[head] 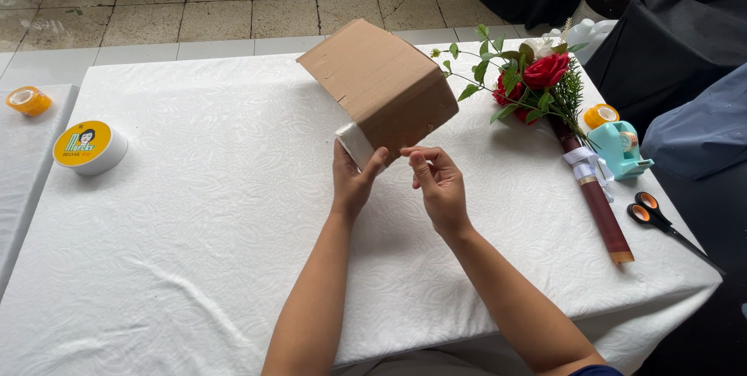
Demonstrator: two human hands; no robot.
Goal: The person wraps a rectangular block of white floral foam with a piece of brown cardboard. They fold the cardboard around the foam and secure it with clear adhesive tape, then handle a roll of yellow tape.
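A brown cardboard box (379,80) is tilted up above the white tablecloth (202,189), its near end wrapped in white paper (355,142). My left hand (354,181) grips that lower near corner from below. Beside it, my right hand (436,181) pinches at the box's bottom edge with thumb and fingers together.
A bouquet with red roses (537,80) and a dark red wrapped stem (599,205) lies at right, next to a teal tape dispenser (621,149), a yellow tape roll (600,115) and orange-handled scissors (654,216). A round yellow-lidded tin (88,147) and another tape roll (29,100) sit at left.
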